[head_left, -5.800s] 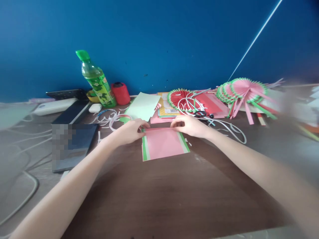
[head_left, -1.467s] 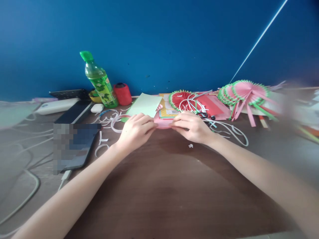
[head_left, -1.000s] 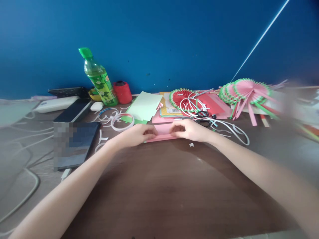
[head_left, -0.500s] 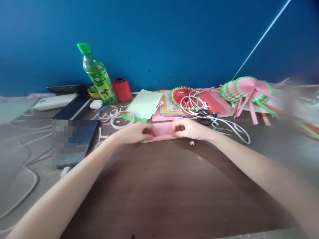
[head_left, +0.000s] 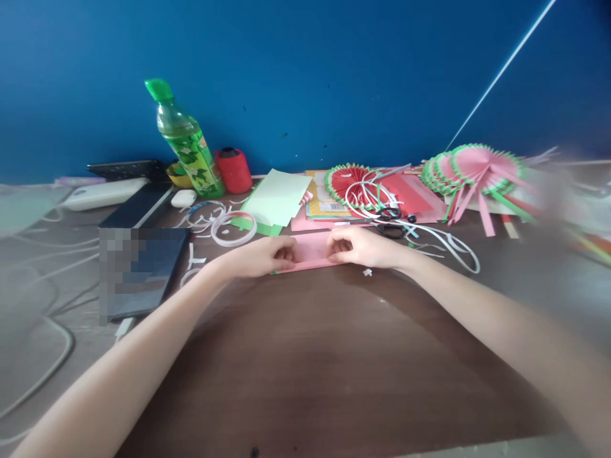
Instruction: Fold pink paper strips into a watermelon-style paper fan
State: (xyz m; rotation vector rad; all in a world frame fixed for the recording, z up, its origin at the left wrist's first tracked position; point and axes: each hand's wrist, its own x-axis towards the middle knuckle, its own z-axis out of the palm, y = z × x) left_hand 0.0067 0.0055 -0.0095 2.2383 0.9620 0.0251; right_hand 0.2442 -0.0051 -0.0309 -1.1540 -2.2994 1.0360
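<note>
A sheet of pink paper (head_left: pixel 311 248) lies on the brown table, its near edge folded into a narrow strip with a bit of green at the left end. My left hand (head_left: pixel 267 254) pinches that folded edge near the left end, fingers curled. On the right part of the same edge, my right hand (head_left: pixel 356 247) has its thumb and fingers closed on the paper. Part of the sheet is hidden behind both hands. A small white scrap (head_left: pixel 367 272) rests just below my right hand.
Behind the hands lie light green sheets (head_left: pixel 279 196), scissors (head_left: pixel 390 222) and a coil of white cord (head_left: pixel 453 245). Pleated paper fans (head_left: pixel 482 168) are at the right. A roll of tape (head_left: pixel 233 229), a green bottle (head_left: pixel 191 156) and a dark tablet-like device (head_left: pixel 157 267) stand or lie leftward.
My right hand has shifted very slightly left along the folded edge. Both hands keep hold of the pink paper, and the view has tilted a touch.
</note>
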